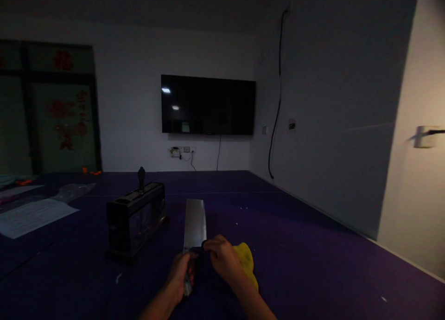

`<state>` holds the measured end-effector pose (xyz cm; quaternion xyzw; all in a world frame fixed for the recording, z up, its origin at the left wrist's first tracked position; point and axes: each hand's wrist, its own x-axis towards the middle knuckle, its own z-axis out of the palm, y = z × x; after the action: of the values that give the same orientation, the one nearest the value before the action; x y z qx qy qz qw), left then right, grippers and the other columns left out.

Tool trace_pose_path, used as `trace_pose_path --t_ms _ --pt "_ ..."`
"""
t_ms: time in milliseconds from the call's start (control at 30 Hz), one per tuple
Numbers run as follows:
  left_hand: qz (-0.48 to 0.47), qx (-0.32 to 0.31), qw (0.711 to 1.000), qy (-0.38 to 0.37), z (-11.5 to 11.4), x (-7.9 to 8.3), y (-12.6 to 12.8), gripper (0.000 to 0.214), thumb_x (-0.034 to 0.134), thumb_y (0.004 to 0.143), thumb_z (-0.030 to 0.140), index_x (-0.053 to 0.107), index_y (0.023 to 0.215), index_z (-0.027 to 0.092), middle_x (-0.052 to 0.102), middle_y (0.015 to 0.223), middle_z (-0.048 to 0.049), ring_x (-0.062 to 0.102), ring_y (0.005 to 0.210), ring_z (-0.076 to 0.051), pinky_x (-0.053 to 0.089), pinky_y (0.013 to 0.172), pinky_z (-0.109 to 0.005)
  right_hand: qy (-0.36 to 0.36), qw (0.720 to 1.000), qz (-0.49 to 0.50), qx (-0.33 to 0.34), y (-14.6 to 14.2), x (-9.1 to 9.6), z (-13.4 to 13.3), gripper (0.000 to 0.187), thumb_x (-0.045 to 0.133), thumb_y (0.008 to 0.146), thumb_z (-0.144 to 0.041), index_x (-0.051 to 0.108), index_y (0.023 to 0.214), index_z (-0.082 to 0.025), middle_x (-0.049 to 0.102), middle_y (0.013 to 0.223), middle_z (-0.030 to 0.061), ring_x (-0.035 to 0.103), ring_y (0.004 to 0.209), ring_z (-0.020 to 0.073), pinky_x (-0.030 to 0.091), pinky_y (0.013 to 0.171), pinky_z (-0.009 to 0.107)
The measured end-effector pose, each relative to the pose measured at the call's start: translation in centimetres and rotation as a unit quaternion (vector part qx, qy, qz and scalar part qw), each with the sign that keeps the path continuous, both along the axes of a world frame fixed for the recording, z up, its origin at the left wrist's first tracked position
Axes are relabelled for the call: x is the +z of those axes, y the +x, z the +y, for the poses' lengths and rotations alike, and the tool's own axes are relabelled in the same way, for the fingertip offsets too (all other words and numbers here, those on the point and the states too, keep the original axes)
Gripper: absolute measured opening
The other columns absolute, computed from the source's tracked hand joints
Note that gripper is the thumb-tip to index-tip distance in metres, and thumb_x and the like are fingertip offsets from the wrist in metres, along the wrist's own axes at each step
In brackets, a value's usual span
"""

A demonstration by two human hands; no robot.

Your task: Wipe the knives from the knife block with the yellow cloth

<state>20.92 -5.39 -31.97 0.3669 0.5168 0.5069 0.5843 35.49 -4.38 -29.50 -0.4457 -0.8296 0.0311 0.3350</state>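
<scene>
Two hands: our left hand [181, 272] grips the cleaver [194, 225] by its handle; our right hand [222, 259] pinches the blade base, against a yellow cloth [247, 260].

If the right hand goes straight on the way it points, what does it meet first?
The cleaver: the right hand points forward-left, fingertips seemingly at the blade's base. Past it stands the knife block, though depth is unclear in this dim picture.

Dim living room at home: wall-mounted television [207, 105], power sockets [182, 150], paper-decorated glass door [62, 111].
</scene>
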Motion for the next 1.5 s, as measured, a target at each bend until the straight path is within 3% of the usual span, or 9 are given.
trace_pose_path --t_ms 300,600,1100,1500 --pt "-0.002 -0.005 1.0 0.009 0.03 -0.06 -0.03 0.029 0.052 0.059 0.04 0.037 0.044 0.021 0.032 0.033 0.0076 0.03 0.026 -0.006 0.023 0.033 -0.02 -0.014 1.0 0.004 0.014 -0.04 0.48 -0.5 0.046 0.037 0.064 0.003 0.067 0.088 -0.023 0.069 0.09 -0.0006 0.057 0.087 0.014 0.041 0.079 0.021" --pt "0.027 -0.028 0.999 0.015 -0.19 -0.27 0.17 0.019 0.053 0.057 0.032 0.044 0.046 0.019 0.036 0.033 0.0067 0.03 0.025 -0.006 0.02 0.031 -0.019 0.004 0.999 -0.001 -0.046 0.24 0.66 -0.56 0.041 0.039 0.073 0.0 0.068 0.085 -0.027 0.069 0.084 0.0019 0.058 0.087 0.0171 0.043 0.076 0.024" --pt "-0.003 0.009 1.0 0.023 -0.12 -0.22 0.17 0.022 0.053 0.059 0.036 0.041 0.049 0.02 0.034 0.034 0.0081 0.031 0.026 -0.007 0.022 0.032 -0.019 -0.007 1.0 -0.015 -0.001 0.13 0.71 -0.74 0.039 0.04 0.067 0.003 0.065 0.08 -0.023 0.069 0.084 -0.0005 0.058 0.086 0.0142 0.04 0.075 0.02" --pt "-0.005 0.004 1.0 0.029 -0.24 -0.05 0.09 0.021 0.053 0.058 0.037 0.043 0.05 0.02 0.035 0.034 0.0082 0.03 0.026 -0.006 0.022 0.031 -0.019 0.0 1.0 -0.027 -0.014 0.11 0.74 -0.86 0.039 0.039 0.069 0.002 0.066 0.081 -0.024 0.069 0.084 -0.0012 0.058 0.086 0.0146 0.04 0.075 0.021"
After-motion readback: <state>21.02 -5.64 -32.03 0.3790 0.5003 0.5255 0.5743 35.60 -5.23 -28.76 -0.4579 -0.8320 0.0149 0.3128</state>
